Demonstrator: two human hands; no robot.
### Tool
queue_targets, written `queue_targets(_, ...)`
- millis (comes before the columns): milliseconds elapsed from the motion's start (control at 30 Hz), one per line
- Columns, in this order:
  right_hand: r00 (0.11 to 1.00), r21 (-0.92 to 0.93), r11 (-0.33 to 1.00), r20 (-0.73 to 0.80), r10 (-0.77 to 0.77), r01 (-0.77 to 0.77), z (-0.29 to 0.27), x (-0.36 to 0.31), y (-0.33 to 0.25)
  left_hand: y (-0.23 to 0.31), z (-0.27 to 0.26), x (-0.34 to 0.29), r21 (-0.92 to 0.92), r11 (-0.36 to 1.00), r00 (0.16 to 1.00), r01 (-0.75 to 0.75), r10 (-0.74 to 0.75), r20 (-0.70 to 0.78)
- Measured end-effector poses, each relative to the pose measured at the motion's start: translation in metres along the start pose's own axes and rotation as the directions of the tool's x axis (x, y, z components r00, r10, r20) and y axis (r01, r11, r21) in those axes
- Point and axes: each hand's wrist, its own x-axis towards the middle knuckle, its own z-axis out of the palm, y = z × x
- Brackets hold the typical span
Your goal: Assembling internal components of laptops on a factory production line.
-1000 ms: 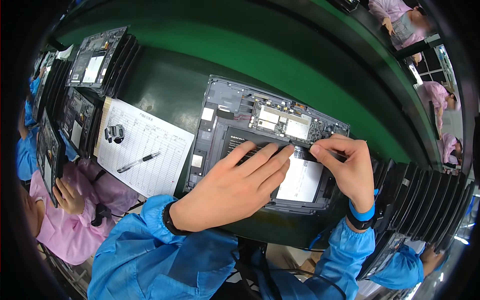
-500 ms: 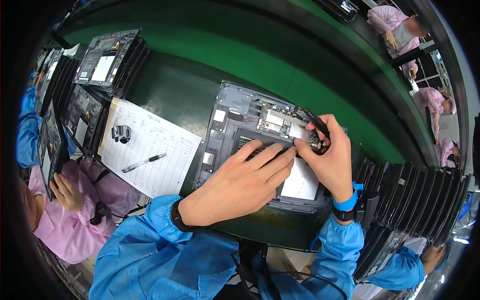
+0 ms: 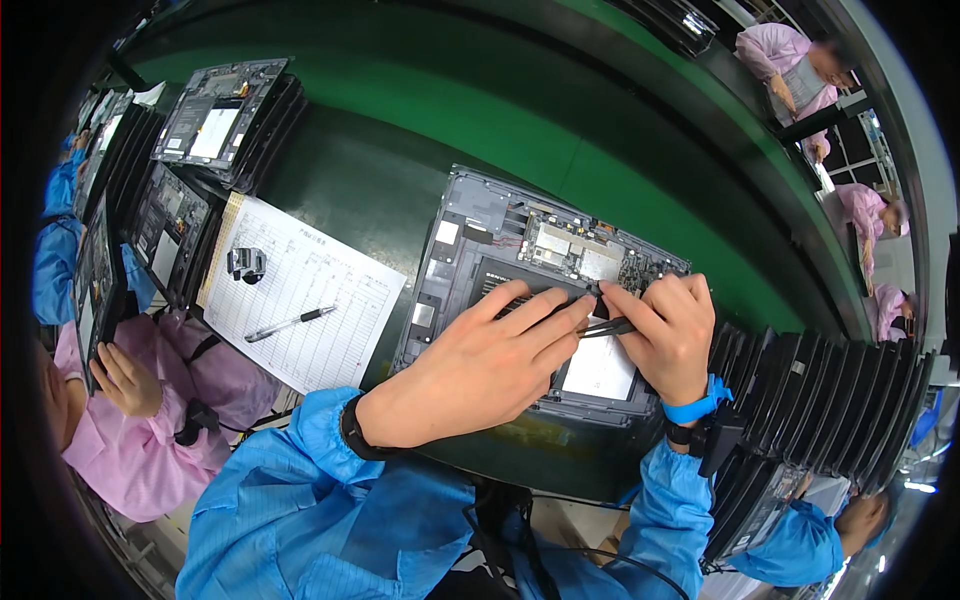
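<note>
Far left: co-worker's pink sleeve (image 3: 140, 440), a hand (image 3: 130, 382) steadying a tilted dark unit (image 3: 96, 300). Beyond it, a stack of opened units (image 3: 205, 135), boards facing up.

Next along the worktop (image 3: 340, 165): printed form (image 3: 345, 285) bearing a small metallic object (image 3: 246, 264) and a pen (image 3: 290, 324).

Left hand (image 3: 480, 370): fingers extended, laid over the battery (image 3: 525, 277), grasping nothing visible; fingertips near the right hand's.

Open chassis (image 3: 475, 195) lies flat on the worktop, beneath both hands, reaching past the fingertips on the far side. Cover off, circuit board (image 3: 600, 262) bare, battery and white sheet (image 3: 597, 370) in place. Work looks partway, in my judgement: closing up not yet done. Whether the spot under the fingers is finished, cannot tell; hidden.

Right hand (image 3: 662, 335): curled around dark tweezers (image 3: 615, 327), tips pointing left over the chassis. Thumb and forefinger close together beside the battery's edge; whether they pinch anything, cannot tell.

Far right: row of dark panels (image 3: 815, 395), standing on edge.
</note>
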Motion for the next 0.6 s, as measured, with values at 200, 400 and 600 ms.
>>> queue_targets(200, 0.998, 0.048, 0.997, 0.02, -0.058, 0.057, 0.002, -0.001, 0.001, 0.003, -0.002, -0.005, 0.007, 1.0, 1.0, 0.001, -0.001, -0.019)
queue_targets(400, 0.989, 0.024, 0.997, 0.128, -0.071, 0.068, -0.007, 0.001, 0.001, 0.001, 0.002, -0.002, 0.0, 1.0, 1.0, -0.03, 0.03, 0.002)
queue_targets(600, 0.92, 0.395, 0.834, 0.092, 0.38, -0.384, -0.082, -0.024, -0.052, -0.003, -0.016, -0.01, 0.02, 0.999, 0.989, -0.049, 0.051, -0.135)
